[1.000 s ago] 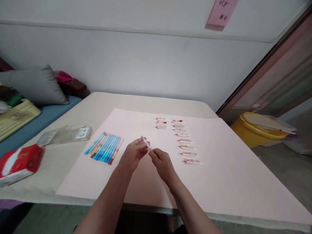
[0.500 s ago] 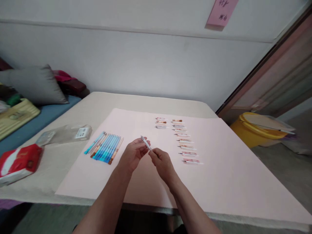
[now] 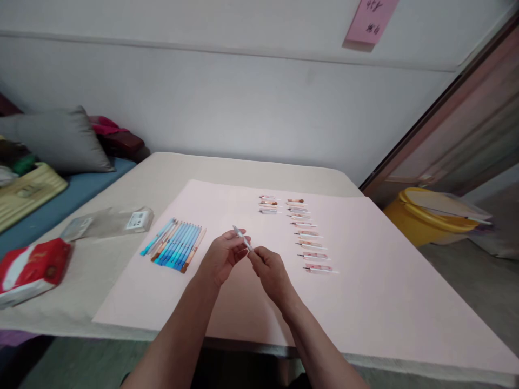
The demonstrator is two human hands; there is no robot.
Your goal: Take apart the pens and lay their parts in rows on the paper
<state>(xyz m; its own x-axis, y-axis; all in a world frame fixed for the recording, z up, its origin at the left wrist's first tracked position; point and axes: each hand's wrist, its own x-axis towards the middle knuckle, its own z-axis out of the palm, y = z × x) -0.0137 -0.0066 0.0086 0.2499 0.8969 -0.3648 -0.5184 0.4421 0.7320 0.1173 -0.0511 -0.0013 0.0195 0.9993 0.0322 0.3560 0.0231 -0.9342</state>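
Observation:
A white pen [image 3: 242, 237] is held between both hands above the pink sheet [image 3: 251, 302]. My left hand [image 3: 224, 254] has its fingers closed around the upper part of the pen, near its tilted far end. The lower end sits in a pinch of my right hand [image 3: 270, 266]. To the left lies a row of blue, brown and pale pens [image 3: 178, 246], side by side. On the right, several disassembled pens [image 3: 316, 255], with thin white refills beside their barrels, form a column. A shorter group of pen parts [image 3: 268, 204] lies farther back.
A clear plastic packet [image 3: 109, 223] and a red-and-white package [image 3: 34, 270] lie on the cloth left of the sheet. A grey cushion [image 3: 57, 140] is at the far left. A yellow bucket [image 3: 425, 221] stands beyond the table's right side, and a white wall [image 3: 243, 108] rises behind.
Almost nothing differs. The pen's far end has shifted very slightly left in my hands, and the view has moved a little. The pens on the sheet stay in place.

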